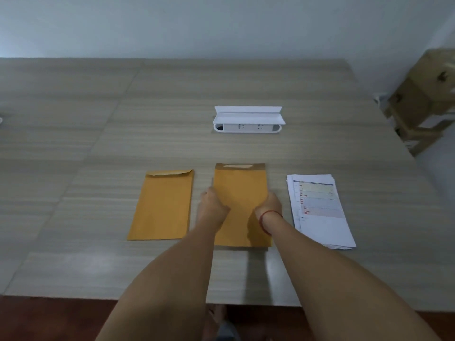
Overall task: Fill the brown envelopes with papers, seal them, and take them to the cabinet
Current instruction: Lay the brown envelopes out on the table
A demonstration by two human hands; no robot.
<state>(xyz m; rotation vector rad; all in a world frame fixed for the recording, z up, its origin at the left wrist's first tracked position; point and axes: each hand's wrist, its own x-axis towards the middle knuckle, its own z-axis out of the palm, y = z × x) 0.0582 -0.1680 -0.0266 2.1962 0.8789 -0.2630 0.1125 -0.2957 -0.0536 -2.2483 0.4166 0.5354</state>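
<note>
Two brown envelopes lie on the grey table. The left envelope lies flat by itself with its flap at the far end. The middle envelope is gripped at both side edges: my left hand holds its left edge and my right hand, with a red string at the wrist, holds its right edge. A strip of tape shows on its far flap. A stack of printed papers lies just right of my right hand.
A white socket box with a raised lid stands in the table further back. Brown cardboard boxes stand on the floor beyond the table's right edge. The table's near edge runs just above the dark red floor.
</note>
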